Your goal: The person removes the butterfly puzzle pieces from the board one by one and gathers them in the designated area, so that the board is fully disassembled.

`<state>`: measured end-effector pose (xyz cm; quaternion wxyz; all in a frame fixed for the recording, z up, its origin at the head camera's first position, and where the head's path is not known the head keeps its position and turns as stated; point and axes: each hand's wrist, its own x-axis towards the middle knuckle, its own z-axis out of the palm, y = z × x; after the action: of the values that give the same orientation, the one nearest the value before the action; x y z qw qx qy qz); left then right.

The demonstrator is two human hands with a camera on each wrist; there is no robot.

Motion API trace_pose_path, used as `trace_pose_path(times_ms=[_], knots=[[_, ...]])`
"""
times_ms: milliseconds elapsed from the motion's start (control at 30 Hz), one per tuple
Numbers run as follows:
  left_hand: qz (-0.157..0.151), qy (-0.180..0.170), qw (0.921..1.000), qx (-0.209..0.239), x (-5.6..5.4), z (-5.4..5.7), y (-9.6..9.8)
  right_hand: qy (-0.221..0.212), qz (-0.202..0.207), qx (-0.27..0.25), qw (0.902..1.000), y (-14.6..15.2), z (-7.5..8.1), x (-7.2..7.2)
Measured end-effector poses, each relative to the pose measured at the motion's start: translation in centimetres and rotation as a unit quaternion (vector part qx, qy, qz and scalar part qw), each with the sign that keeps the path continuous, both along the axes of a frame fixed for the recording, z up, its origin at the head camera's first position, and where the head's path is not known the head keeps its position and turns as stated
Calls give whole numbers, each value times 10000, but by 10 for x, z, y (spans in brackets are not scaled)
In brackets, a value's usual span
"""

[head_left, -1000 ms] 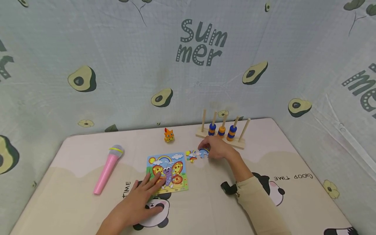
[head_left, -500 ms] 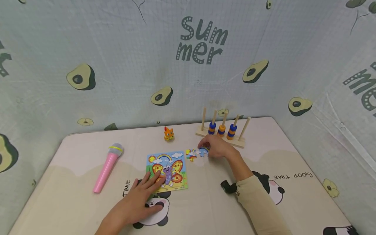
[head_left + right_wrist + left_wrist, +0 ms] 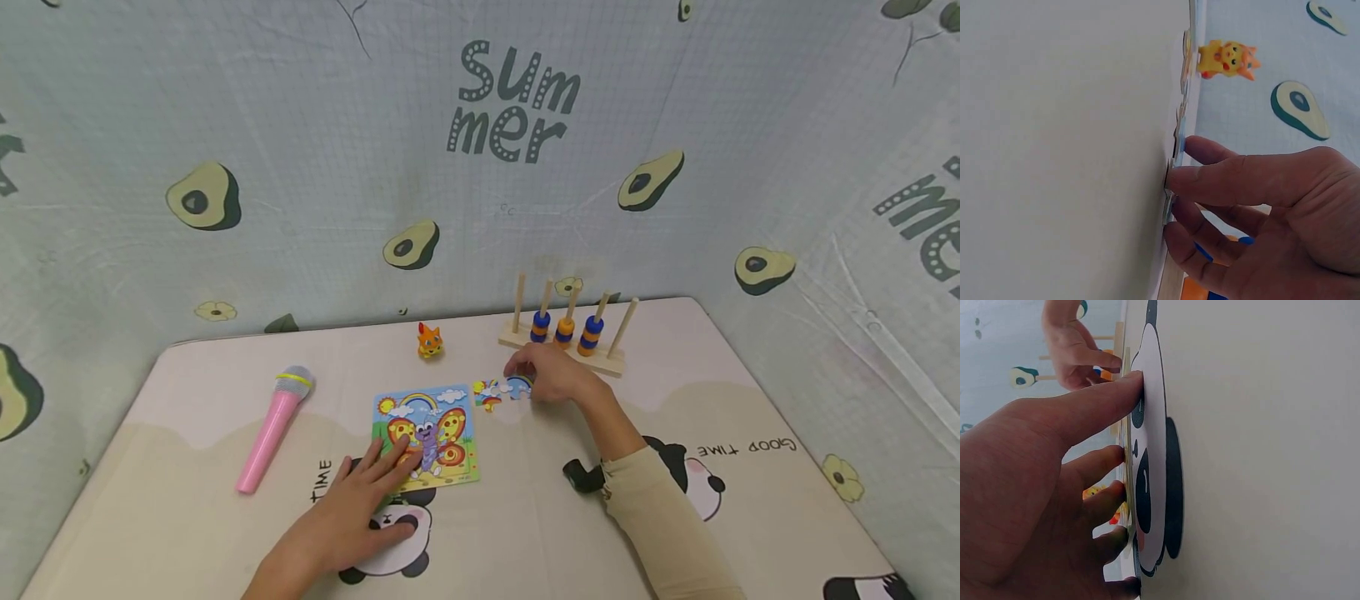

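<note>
My left hand (image 3: 352, 512) lies spread on the lower left corner of a butterfly puzzle board (image 3: 453, 417), its thumb out on the printed tablecloth. Right of the board, loose puzzle pieces sit in a short row: one with a sun and mushroom (image 3: 488, 392), then one with a rainbow (image 3: 517, 387). At the row's right end is my right hand (image 3: 551, 375), fingers bent down. The right wrist view shows its thumb and fingertips around the edges of a puzzle piece (image 3: 1169, 209) low at the table; the palm hides much of it from above.
Behind the right hand stands a wooden peg rack (image 3: 510, 340) with blue and orange rings. An orange and yellow toy figure (image 3: 431, 342) stands behind the board, and a pink toy microphone (image 3: 270, 437) lies to the left. A patterned cloth wall (image 3: 315, 208) rises behind the table.
Both hands and the puzzle pieces stay where they were. The head view has tilted very slightly.
</note>
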<state>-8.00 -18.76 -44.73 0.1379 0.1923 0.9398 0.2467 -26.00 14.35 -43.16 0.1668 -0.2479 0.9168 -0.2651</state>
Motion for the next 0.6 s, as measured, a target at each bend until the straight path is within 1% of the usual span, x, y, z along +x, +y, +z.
trace_pose_path(times_ms=[133, 233, 333, 400, 467, 600], knots=[[10, -24, 10000, -5, 0, 0, 0, 222, 12, 150, 9996, -2, 5, 2], [38, -42, 10000, -7, -1, -1, 0, 299, 54, 97, 9995, -6, 11, 3], [61, -85, 9999, 6, 0, -2, 0, 251, 284, -143, 9992, -13, 15, 6], [87, -133, 9999, 8, 0, -3, -1, 186, 518, -328, 9979, -19, 16, 8], [91, -152, 9998, 14, 0, -3, -1, 193, 743, -435, 9961, -25, 16, 10], [92, -184, 9998, -9, -1, -3, 0, 185, 988, -533, 9935, -37, 15, 12]])
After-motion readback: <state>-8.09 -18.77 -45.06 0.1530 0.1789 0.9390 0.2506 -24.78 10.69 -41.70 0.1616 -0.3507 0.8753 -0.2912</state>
